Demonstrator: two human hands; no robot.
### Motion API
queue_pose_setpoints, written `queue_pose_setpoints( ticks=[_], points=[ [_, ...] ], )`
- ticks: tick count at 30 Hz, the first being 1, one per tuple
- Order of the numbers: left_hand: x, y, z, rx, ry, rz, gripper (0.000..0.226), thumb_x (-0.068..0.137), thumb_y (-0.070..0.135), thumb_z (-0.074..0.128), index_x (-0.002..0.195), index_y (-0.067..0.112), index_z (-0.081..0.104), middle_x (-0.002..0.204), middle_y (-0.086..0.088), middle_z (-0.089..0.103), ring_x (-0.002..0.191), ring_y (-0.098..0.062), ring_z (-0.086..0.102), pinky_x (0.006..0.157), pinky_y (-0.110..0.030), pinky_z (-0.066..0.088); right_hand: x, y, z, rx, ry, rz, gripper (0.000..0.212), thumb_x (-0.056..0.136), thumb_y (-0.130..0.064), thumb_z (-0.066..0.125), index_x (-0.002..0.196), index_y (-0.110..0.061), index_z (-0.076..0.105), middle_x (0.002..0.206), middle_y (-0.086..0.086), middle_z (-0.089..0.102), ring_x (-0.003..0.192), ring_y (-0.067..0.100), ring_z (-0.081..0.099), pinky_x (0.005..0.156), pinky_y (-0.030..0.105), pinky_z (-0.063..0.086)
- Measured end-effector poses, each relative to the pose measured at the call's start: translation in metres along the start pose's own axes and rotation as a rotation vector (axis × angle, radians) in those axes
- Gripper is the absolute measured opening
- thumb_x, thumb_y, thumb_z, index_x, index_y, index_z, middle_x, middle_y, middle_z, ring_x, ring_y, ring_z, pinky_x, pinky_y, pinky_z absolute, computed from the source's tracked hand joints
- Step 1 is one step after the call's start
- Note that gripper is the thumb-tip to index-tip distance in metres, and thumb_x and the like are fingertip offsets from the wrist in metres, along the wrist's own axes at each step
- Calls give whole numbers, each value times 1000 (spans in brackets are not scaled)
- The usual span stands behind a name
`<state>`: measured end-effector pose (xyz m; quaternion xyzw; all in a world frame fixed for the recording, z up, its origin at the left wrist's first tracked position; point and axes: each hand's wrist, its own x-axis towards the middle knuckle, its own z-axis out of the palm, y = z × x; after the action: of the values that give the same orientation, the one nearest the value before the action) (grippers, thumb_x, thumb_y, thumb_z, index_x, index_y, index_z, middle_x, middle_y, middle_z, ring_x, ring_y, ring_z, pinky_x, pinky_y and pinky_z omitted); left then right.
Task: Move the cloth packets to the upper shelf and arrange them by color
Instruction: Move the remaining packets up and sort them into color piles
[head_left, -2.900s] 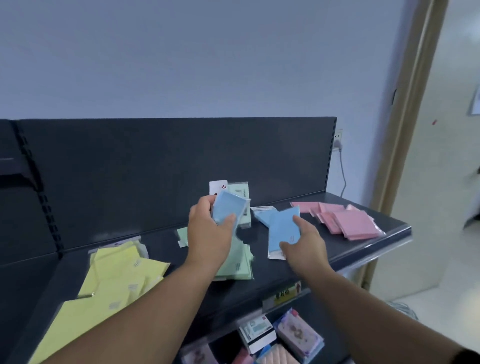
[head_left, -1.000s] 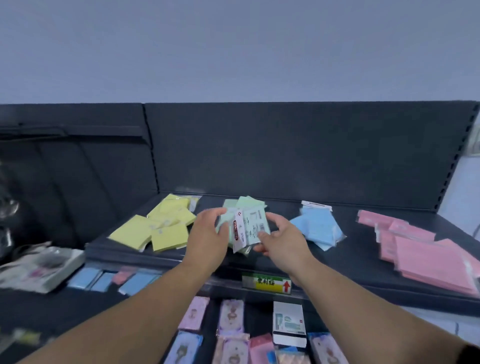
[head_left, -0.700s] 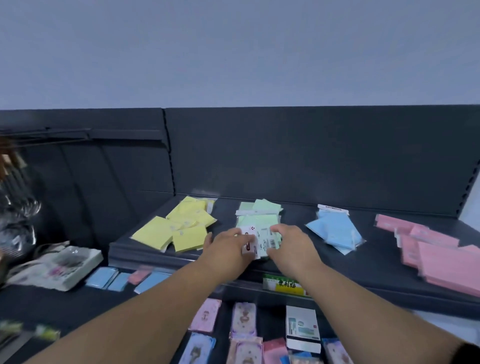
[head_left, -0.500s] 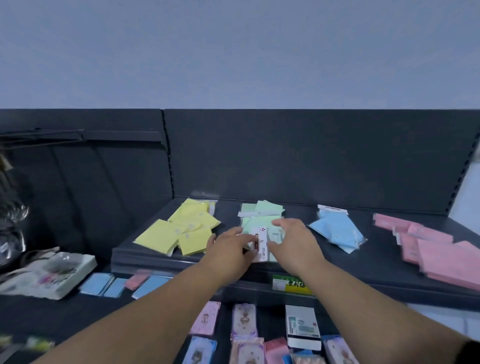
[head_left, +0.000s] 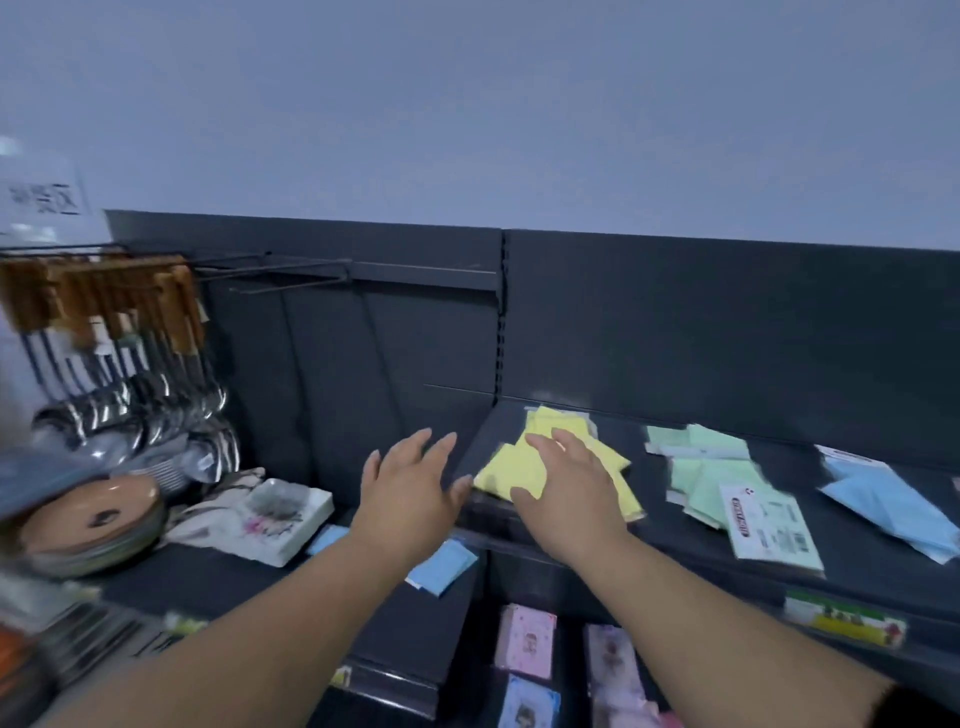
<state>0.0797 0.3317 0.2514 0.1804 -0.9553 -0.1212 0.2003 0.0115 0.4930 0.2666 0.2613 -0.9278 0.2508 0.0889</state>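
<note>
The right grip (head_left: 566, 499), released, is lying over the yellow packets (head_left: 498, 475) at the left end of the upper shelf (head_left: 857, 566); the left grip (head_left: 410, 493) is hovering released beside them.

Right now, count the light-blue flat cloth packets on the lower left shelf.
2: one blue packet left of the left forearm, another right of it; the arm may hide more.

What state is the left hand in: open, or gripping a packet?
Open: the left hand has its fingers spread straight and holds nothing, beside the yellow packets.
</note>
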Motion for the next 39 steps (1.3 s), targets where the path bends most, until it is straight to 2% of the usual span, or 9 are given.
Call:
queue_pose_setpoints(
  ticks=[8,15,25,35,39],
  points=[
    [-40,-150,-40,88,3,-204,63,96,54,36,151,33,15,159,4,15,146,-16,12,117,-41,3,-2,-123,90,48,-135,-135,68,92,-40,55,151,-32,22,161,-4,13,146,19,16,120,39,15],
    [-66,-228,-47,145,-43,-313,66,95,55,39,151,32,13,159,3,15,146,-18,12,118,-43,4,-1,-173,157,15,-251,-175,70,93,-43,53,153,-34,17,161,-3,11,146,18,14,120,40,13],
    [-50,-267,10,127,-235,-401,67,95,56,37,152,30,11,160,0,9,147,-21,6,119,-46,0,32,-146,229,-29,-392,-87,73,93,-44,53,153,-33,12,162,-3,8,147,21,14,120,42,14],
    [29,-278,80,155,-295,-403,68,94,57,37,152,31,11,161,0,9,147,-21,7,119,-44,0,92,-91,294,19,-446,7,73,94,-42,52,153,-30,12,162,0,8,148,20,10,120,41,13],
    [45,-283,110,142,-343,-389,68,94,56,38,152,29,12,160,-1,10,147,-21,9,118,-44,1,100,-72,315,33,-467,48,68,94,-42,52,152,-31,17,161,-2,13,148,19,12,119,41,16]
  ],
)
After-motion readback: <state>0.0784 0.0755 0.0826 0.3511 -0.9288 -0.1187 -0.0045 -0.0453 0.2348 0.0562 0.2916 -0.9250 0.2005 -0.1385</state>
